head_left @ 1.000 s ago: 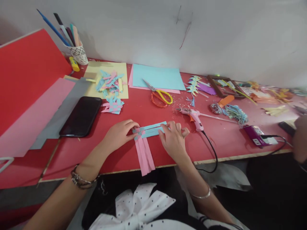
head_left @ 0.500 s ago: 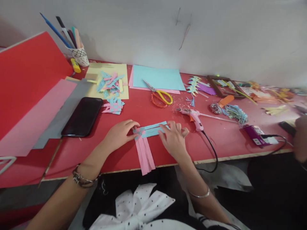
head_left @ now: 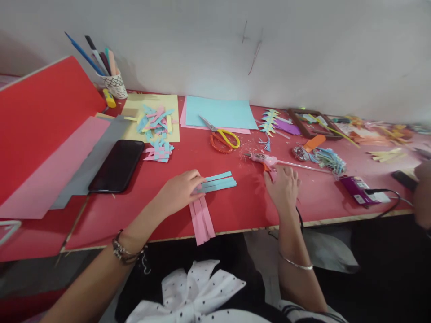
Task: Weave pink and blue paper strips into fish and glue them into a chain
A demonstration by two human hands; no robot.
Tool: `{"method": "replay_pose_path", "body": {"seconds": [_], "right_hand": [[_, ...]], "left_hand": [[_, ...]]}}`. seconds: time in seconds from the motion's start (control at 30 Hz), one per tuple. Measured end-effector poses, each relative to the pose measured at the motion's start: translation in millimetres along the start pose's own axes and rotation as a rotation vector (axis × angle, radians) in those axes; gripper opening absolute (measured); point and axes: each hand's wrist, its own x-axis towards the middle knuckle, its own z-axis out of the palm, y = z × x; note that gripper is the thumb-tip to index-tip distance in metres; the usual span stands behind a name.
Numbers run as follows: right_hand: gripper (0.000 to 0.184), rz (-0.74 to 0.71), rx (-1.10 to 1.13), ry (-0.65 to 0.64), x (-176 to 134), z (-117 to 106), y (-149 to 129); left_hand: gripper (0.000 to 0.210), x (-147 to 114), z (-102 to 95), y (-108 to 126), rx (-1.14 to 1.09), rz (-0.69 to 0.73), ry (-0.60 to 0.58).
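Note:
My left hand is closed over the crossing of the woven paper strips, hiding most of the weave. Blue strips stretch right from its fingertips; pink strips hang down towards the table's front edge. My right hand is at the handle of the pink glue gun, thumb and fingers apart with a bit of the handle showing between them. The gun lies on its side with a clear glue stick sticking out of its back. Scissors with red and yellow handles lie beyond both hands.
To the left are a black phone, a small woven piece and a pile of paper scraps. Blue sheets lie at the wall. A purple power socket box stands right. Another person's hand shows at the right edge.
My right hand has left the blue strips and moved right to the glue gun's handle. My left hand has slid further over the woven crossing.

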Motion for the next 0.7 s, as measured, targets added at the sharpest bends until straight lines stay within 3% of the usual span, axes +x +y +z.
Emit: {"method": "replay_pose_path", "body": {"seconds": [0.07,0.17,0.3,0.43,0.57,0.7], "right_hand": [[0.025,-0.18,0.166,-0.073,-5,4,-8],[0.028,-0.433,0.414,-0.27,-18,12,-27],[0.026,-0.336,0.368,-0.327,-28,16,-48],[0.021,-0.283,0.44,-0.347,-26,11,-50],[0.016,-0.23,0.688,-0.312,-23,7,-51],[0.012,-0.219,1.065,-0.377,-23,3,-62]], "left_hand": [[0.022,2,1.1,6,0.079,0.008,-0.072],[0.023,3,3.9,8,0.146,0.008,-0.087],[0.02,3,5.2,7,0.156,0.014,-0.08],[0.02,2,3.4,8,0.16,-0.006,-0.069],[0.023,3,2.4,11,0.199,0.001,-0.08],[0.028,6,4.2,17,0.314,-0.032,-0.054]]}}
